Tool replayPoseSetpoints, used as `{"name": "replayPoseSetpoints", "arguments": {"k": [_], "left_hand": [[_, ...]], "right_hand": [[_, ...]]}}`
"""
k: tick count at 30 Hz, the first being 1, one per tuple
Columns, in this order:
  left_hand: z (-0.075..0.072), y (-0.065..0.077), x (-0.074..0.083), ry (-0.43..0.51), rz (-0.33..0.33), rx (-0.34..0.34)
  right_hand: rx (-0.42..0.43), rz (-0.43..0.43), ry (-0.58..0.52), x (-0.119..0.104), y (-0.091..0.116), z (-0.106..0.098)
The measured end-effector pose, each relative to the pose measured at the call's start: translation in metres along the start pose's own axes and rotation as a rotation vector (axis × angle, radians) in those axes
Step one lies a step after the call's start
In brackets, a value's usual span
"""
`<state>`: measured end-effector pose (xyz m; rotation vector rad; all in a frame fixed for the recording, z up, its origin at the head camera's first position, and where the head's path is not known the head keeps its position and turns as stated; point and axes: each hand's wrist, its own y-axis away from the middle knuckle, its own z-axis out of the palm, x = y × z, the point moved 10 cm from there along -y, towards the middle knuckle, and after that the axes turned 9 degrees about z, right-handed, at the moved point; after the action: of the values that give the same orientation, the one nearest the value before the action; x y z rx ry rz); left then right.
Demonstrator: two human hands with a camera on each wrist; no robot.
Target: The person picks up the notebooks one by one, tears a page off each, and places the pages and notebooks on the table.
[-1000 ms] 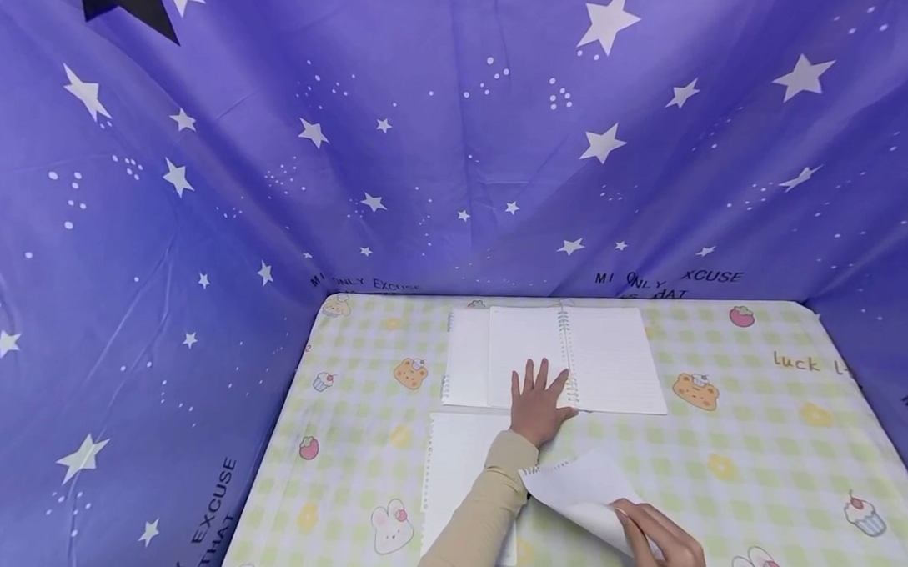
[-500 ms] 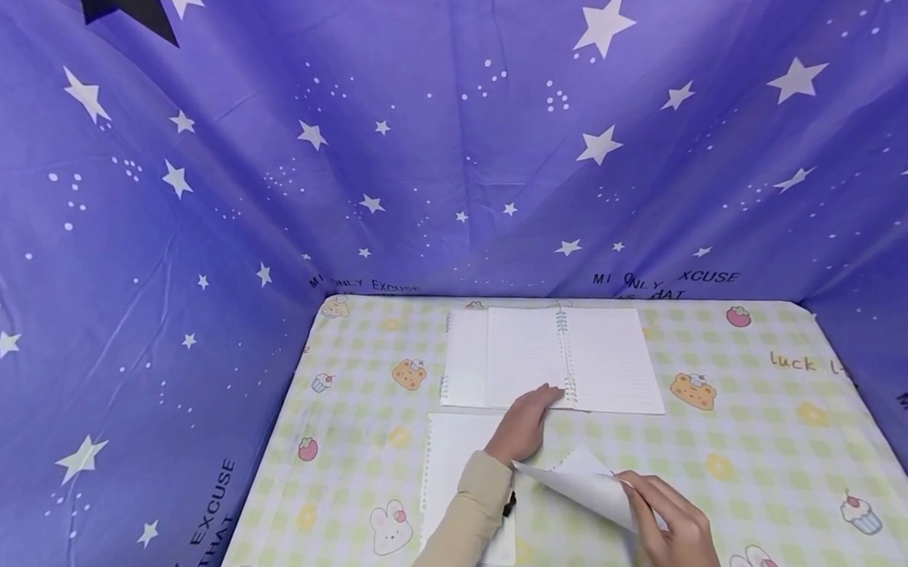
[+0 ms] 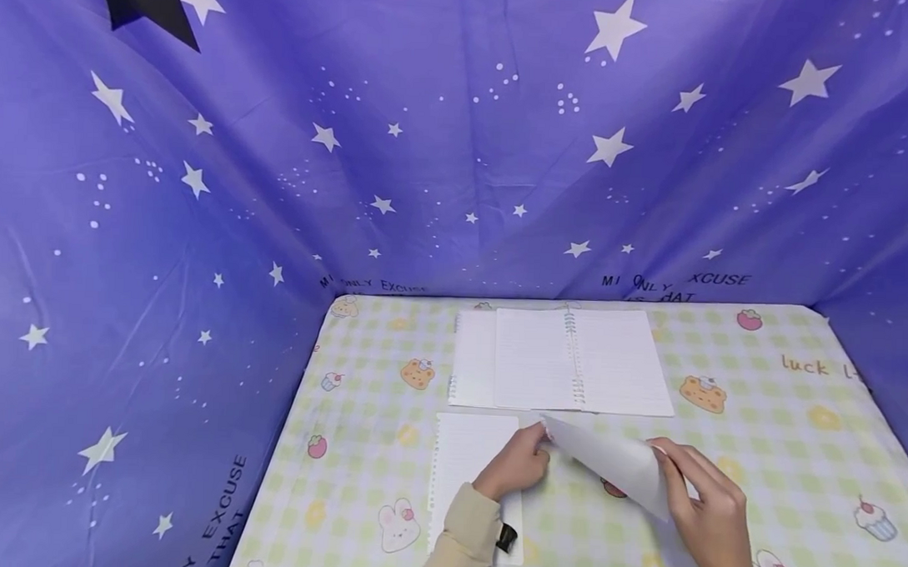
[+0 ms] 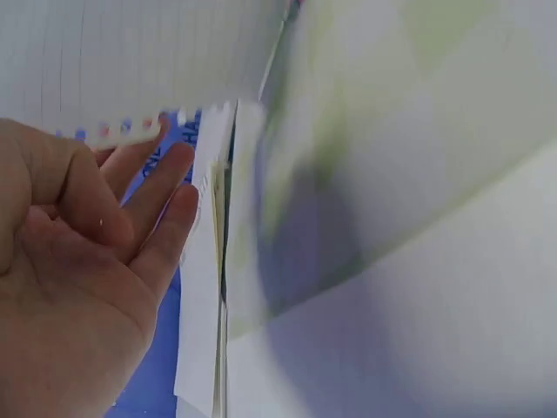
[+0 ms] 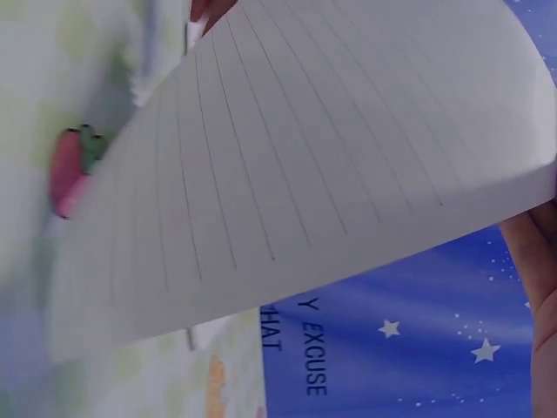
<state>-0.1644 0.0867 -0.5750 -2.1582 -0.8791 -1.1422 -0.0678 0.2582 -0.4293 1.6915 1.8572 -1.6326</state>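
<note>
Between my two hands a loose lined sheet of paper [image 3: 613, 460] is held up, bowed, over the tablecloth. My left hand [image 3: 517, 465] pinches its hole-punched edge between thumb and forefinger; the left wrist view shows the other fingers of that hand [image 4: 78, 261] stretched out. At the opposite edge my right hand [image 3: 709, 505] grips the sheet. The right wrist view has the curved lined page [image 5: 287, 174] across it. A second loose sheet [image 3: 455, 463], punched along its left side, lies flat beneath my left forearm.
An open spiral notebook [image 3: 624, 364] lies at the back of the table, its left page overlapping a white spiral-edged pad [image 3: 472, 367]. A checked tablecloth [image 3: 778, 462] with cartoon prints covers the table. Purple star-patterned curtains [image 3: 459, 150] stand close behind and at the sides.
My left hand has come back off the notebook's page and taken hold of the loose sheet's punched edge. My right hand has shifted slightly right and up, lifting the sheet.
</note>
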Motion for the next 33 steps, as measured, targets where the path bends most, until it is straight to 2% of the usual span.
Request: {"name": "replayPoseSetpoints", "arguments": {"k": [3,8,13,18,24,33], "left_hand": [[0.005,0.007,0.002,0.074,-0.034,0.004],[0.011,0.014,0.008,0.184,-0.019,0.012],[0.008,0.021,0.006,0.212,-0.084,0.061],[0.004,0.027,0.001,0.227,-0.147,0.127],[0.008,0.032,-0.003,0.231,-0.167,0.184],[0.026,0.042,-0.007,0.228,-0.244,0.173]], "right_hand": [[0.038,-0.009,0.008,-0.001,-0.009,-0.004],[0.076,0.013,0.042,0.002,-0.023,-0.008],[0.089,0.036,0.079,0.010,-0.032,-0.008],[0.040,0.082,0.146,0.018,-0.039,-0.004],[-0.026,0.149,0.229,0.039,-0.039,0.008],[-0.190,0.224,0.334,0.073,-0.026,0.035]]}}
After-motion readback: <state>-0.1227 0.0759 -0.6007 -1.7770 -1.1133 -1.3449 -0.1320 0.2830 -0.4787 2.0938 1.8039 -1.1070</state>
